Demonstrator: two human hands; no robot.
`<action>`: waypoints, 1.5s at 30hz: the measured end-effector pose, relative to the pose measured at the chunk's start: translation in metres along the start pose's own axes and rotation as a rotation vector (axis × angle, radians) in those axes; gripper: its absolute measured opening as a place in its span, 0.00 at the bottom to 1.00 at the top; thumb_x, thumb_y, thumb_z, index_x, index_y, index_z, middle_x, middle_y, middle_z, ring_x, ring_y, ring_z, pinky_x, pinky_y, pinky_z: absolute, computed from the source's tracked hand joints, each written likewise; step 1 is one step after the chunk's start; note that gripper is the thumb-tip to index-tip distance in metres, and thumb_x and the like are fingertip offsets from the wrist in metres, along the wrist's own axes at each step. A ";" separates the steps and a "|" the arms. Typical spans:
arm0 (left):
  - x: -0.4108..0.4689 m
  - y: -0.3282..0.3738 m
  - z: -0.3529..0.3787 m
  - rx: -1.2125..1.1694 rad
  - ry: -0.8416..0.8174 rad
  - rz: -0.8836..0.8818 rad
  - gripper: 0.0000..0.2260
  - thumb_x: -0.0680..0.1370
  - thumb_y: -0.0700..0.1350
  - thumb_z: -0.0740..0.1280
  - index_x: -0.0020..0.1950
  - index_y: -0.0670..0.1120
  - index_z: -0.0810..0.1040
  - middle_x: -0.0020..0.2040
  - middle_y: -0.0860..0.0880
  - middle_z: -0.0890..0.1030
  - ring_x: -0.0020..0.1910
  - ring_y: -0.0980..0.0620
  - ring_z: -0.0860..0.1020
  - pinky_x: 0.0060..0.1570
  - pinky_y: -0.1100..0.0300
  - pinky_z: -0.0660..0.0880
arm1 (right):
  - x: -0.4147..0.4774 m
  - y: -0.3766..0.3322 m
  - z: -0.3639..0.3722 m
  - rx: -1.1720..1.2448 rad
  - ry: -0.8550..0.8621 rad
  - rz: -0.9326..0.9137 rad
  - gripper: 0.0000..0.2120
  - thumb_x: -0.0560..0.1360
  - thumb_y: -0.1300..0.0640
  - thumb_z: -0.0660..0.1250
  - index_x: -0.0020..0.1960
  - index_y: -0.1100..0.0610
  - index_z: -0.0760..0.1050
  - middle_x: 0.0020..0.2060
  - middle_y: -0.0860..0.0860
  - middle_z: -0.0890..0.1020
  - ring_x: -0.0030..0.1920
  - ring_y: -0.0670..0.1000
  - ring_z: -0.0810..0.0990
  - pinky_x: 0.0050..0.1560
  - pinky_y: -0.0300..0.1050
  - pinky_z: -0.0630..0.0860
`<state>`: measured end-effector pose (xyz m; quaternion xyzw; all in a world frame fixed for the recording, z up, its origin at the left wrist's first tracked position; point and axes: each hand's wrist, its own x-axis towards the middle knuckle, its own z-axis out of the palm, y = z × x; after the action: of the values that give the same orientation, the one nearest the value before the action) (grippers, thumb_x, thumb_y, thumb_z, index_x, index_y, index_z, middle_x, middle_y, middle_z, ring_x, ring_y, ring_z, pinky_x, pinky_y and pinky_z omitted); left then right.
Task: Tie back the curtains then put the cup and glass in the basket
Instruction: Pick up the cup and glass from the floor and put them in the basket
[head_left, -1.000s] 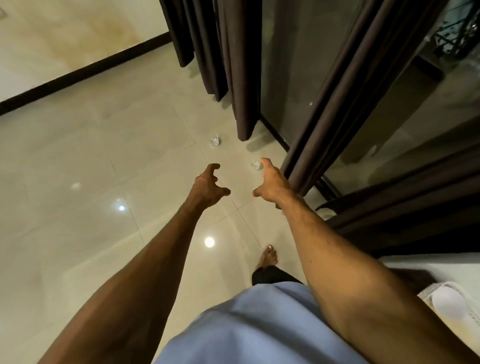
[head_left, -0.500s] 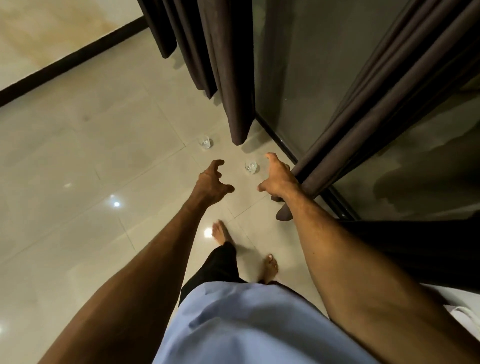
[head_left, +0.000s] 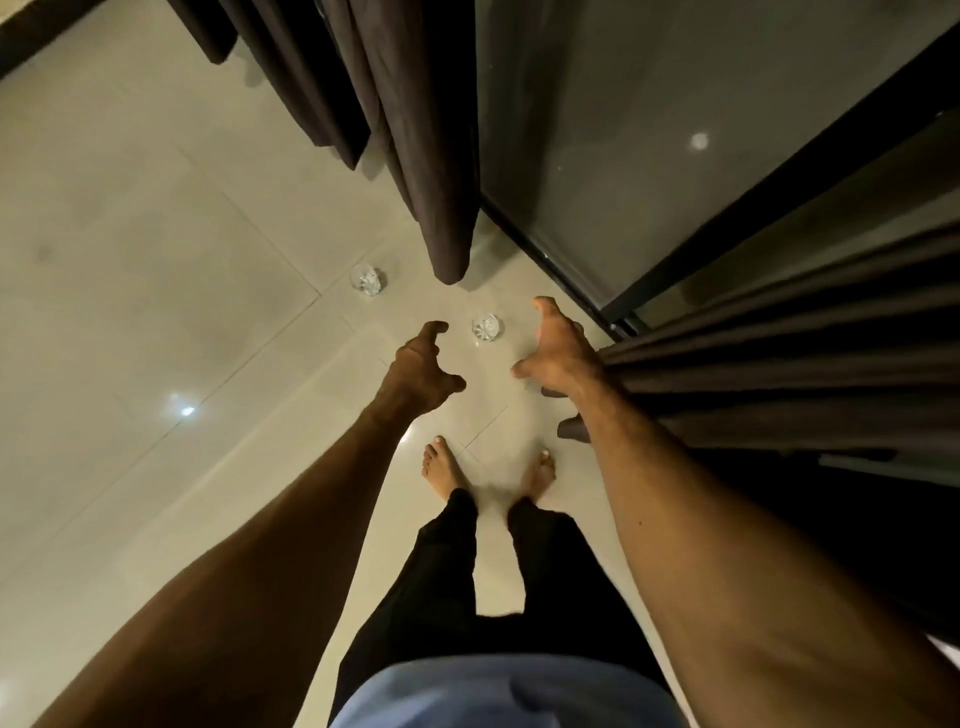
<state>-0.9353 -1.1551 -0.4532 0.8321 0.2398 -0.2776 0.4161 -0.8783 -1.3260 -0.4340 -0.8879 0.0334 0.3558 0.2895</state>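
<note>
Two clear glass vessels stand on the pale tiled floor: one glass (head_left: 487, 329) between my hands, another (head_left: 368, 279) farther left. I cannot tell which is the cup. My left hand (head_left: 422, 371) and my right hand (head_left: 556, 349) reach forward above the floor, both with fingers spread and holding nothing. A dark brown curtain (head_left: 415, 130) hangs down at the top centre, its hem just beyond the glasses. A second dark curtain (head_left: 805, 364) hangs at the right, touching my right wrist. No basket is in view.
A glass sliding door (head_left: 597, 156) with a black frame (head_left: 753, 208) runs behind the curtains. My bare feet (head_left: 441, 465) stand on the tiles just short of the nearer glass. A black skirting (head_left: 31, 41) shows at the top left.
I have stepped closer, both feet now side by side under my arms. The glasses and the door lie nearer in view. My hands stay spread and apart.
</note>
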 end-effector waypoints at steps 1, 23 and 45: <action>0.018 -0.006 0.004 -0.004 -0.003 -0.007 0.35 0.70 0.39 0.75 0.73 0.49 0.63 0.65 0.40 0.72 0.55 0.41 0.77 0.44 0.59 0.72 | 0.018 0.002 0.006 0.005 -0.007 0.013 0.43 0.69 0.63 0.76 0.75 0.53 0.55 0.65 0.58 0.72 0.65 0.58 0.72 0.53 0.48 0.74; 0.463 -0.227 0.223 0.127 -0.052 0.005 0.40 0.66 0.37 0.74 0.74 0.53 0.60 0.66 0.44 0.72 0.55 0.42 0.76 0.49 0.52 0.77 | 0.461 0.223 0.261 -0.047 -0.009 0.043 0.43 0.66 0.67 0.73 0.74 0.51 0.56 0.65 0.53 0.72 0.63 0.56 0.73 0.52 0.48 0.76; 0.430 -0.196 0.200 -0.111 -0.075 0.070 0.32 0.63 0.37 0.78 0.63 0.53 0.72 0.53 0.50 0.81 0.51 0.48 0.79 0.51 0.54 0.78 | 0.413 0.178 0.244 -0.053 -0.012 -0.108 0.35 0.66 0.60 0.78 0.68 0.55 0.66 0.59 0.54 0.80 0.59 0.58 0.78 0.56 0.51 0.79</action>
<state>-0.7975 -1.1420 -0.9471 0.8044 0.2098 -0.2802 0.4799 -0.7678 -1.2820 -0.9314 -0.8938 -0.0257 0.3457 0.2847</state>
